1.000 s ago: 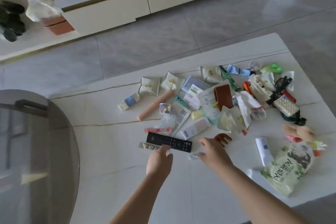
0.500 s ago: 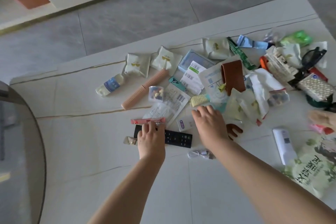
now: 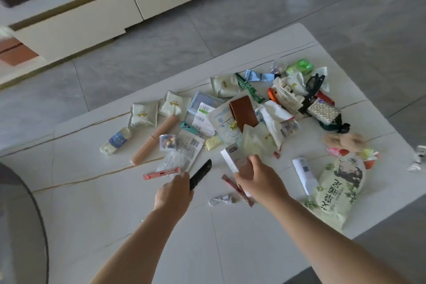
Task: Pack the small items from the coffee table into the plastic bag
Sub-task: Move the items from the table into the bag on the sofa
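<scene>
Left hand [image 3: 174, 193] grips black remote [image 3: 200, 177]; right hand [image 3: 255, 176] pinches white box [image 3: 231, 159], centre frame. Both lifted off worktop [image 3: 96, 203]. Plastic bag not clearly seen, maybe the green printed pack [image 3: 338, 189] at right. Keep grips firm, don't drag the other small items [image 3: 242, 110]. Grey tile floor [image 3: 149, 53], cream cabinet [image 3: 76, 21] upper left.

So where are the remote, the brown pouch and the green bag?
remote [image 3: 202, 174], head view, on its black body above the left hand
brown pouch [image 3: 243, 113], head view, its middle
green bag [image 3: 338, 191], head view, its printed front
</scene>
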`<state>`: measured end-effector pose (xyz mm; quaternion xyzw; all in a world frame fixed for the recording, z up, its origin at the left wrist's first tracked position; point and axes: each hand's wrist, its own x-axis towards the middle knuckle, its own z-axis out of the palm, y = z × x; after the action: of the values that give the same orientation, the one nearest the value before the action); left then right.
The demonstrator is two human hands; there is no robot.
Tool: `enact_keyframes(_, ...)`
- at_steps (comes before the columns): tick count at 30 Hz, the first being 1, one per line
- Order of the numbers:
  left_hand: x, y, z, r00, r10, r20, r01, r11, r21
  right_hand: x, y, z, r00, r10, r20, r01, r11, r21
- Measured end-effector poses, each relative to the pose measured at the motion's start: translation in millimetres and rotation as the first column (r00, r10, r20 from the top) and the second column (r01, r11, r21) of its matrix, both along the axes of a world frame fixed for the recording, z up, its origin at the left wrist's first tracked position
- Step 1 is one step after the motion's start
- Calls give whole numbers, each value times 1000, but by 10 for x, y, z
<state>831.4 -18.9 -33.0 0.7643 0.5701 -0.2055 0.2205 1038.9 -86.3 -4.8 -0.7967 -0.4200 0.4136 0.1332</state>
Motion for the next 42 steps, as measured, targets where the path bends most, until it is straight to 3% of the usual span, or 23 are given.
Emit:
enact_keyframes(2,132,-69,220,976,179,124,-166,981,-103,128,-225,208,981,-157,-114,155,988,-29)
enact_keyframes(5,410,-260,592,816,484,315,-348,848,-401,306,-605,555,862,-392,-320,392,918,-68)
enact_keyframes(9,926,-671,1116,652,632,419,-296,720,-628,585,-1224,1067,685,-610,-398,641,765,-68)
enact_keyframes(12,1374,-1006,1478,615,659,433,-177,651,-738,803,-1672,1417,581,-720,-380,769,639,-33)
enact_keyframes(20,2560,-1959,2159,703,516,489,97,612,-785,1403,-3026,1850,375,-843,-386,922,381,63)
enact_keyframes(26,3264,-2827,2464,787,357,502,239,574,-783,1758,-4164,1953,116,-885,-452,990,64,129)
enact_keyframes(29,3599,-3360,2561,822,272,500,288,560,-777,1897,-4755,2000,39,-886,-463,986,-40,160)
enact_keyframes(35,4144,-4551,2653,860,8,510,428,531,-731,1999,-6005,2136,-209,-893,-400,937,-299,180)
enact_keyframes(40,4488,-5655,2657,861,-125,493,498,408,-765,2020,-6984,2115,-406,-823,-396,824,-518,232)
enact_keyframes(42,4554,-5969,2664,863,-139,486,501,360,-787,2007,-7215,2090,-450,-807,-383,793,-558,244)
